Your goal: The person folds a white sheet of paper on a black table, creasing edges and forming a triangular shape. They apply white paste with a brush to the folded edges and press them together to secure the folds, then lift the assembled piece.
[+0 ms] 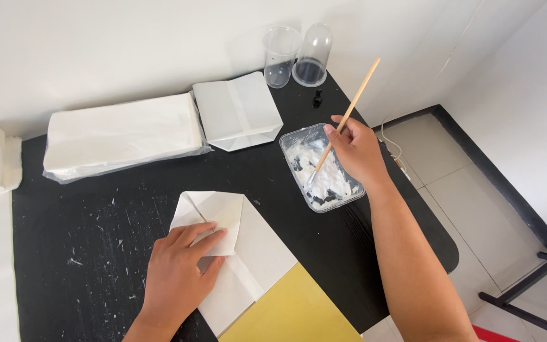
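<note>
Here, on the black table (96, 253), the left hand (182, 272) lies flat with open fingers on a folded white paper bag (248, 253), pressing down its flap and gripping nothing, and a yellow sheet (292, 313) lies under the bag's lower corner. More to the right, the right hand (359, 152) is closed around a thin wooden stick (349, 111), whose lower end dips into the white paste of a clear plastic tray (321, 168). Behind, near the wall, lie a wrapped pack of white bags (121, 136), one single bag (238, 111) and two clear cups (295, 54).
</note>
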